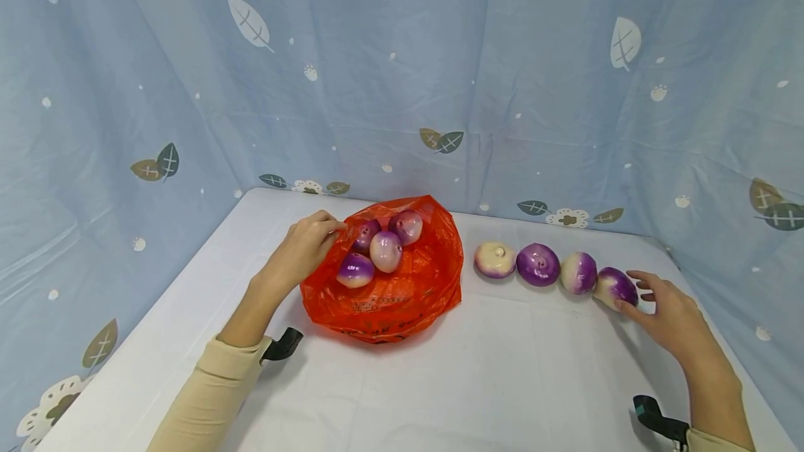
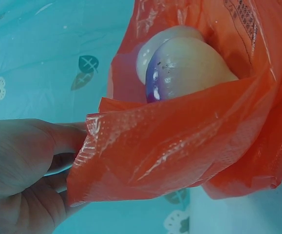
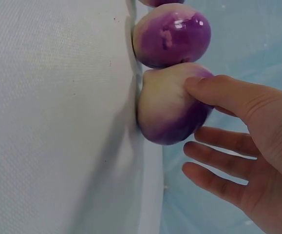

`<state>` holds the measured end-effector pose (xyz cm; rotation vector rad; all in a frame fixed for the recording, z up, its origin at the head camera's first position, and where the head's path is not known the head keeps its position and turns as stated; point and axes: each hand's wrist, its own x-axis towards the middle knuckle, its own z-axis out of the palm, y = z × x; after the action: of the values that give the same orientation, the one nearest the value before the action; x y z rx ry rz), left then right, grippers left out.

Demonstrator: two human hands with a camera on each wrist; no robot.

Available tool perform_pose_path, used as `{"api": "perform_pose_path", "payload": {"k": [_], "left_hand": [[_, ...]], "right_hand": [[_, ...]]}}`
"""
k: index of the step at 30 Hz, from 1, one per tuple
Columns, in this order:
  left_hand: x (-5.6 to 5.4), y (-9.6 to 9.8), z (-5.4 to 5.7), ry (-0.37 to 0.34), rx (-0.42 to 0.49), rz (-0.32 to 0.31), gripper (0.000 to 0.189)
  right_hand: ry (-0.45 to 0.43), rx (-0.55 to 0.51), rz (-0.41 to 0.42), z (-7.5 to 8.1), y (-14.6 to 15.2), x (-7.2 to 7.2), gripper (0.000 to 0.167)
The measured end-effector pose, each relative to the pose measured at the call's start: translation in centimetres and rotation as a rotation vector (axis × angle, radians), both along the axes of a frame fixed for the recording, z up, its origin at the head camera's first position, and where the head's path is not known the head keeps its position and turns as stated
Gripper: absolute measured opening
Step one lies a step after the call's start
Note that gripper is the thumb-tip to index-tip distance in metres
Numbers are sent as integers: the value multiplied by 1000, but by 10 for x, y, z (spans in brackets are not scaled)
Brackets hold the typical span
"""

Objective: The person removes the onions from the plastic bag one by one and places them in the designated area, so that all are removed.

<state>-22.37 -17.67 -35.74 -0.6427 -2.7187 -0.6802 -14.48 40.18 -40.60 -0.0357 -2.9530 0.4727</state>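
Note:
My left hand (image 1: 306, 243) pinches the left rim of a red plastic bag (image 1: 433, 274), which lies spread wide at its mouth. Inside it are several glossy purple-and-cream onions (image 1: 386, 252). In the left wrist view the bag's edge (image 2: 145, 151) runs between thumb and fingers, their tips hidden behind the plastic. On the right, my right hand (image 1: 675, 309) is at the end onion (image 1: 615, 287) of a row. Its thumb (image 3: 218, 90) lies against that onion, the index fingertip is hidden behind it, and the other fingers are spread loosely beside it.
Three more onions, a cream one (image 1: 495, 259), a dark purple one (image 1: 538, 264) and a two-toned one (image 1: 578, 273), continue the row leftward towards the bag. All stand on a white-covered table (image 1: 490, 375). A blue patterned curtain (image 1: 377, 75) hangs behind the table and at both sides.

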Motion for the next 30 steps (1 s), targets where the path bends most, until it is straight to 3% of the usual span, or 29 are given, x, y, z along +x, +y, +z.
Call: {"api": "perform_pose_path", "payload": {"k": [21, 30], "left_hand": [[0, 1, 0, -3, -1, 0, 23], [0, 1, 0, -14, 2, 1, 23]], "right_hand": [[41, 14, 26, 8, -8, 1, 64], [3, 5, 13, 15, -16, 1, 71]]}}
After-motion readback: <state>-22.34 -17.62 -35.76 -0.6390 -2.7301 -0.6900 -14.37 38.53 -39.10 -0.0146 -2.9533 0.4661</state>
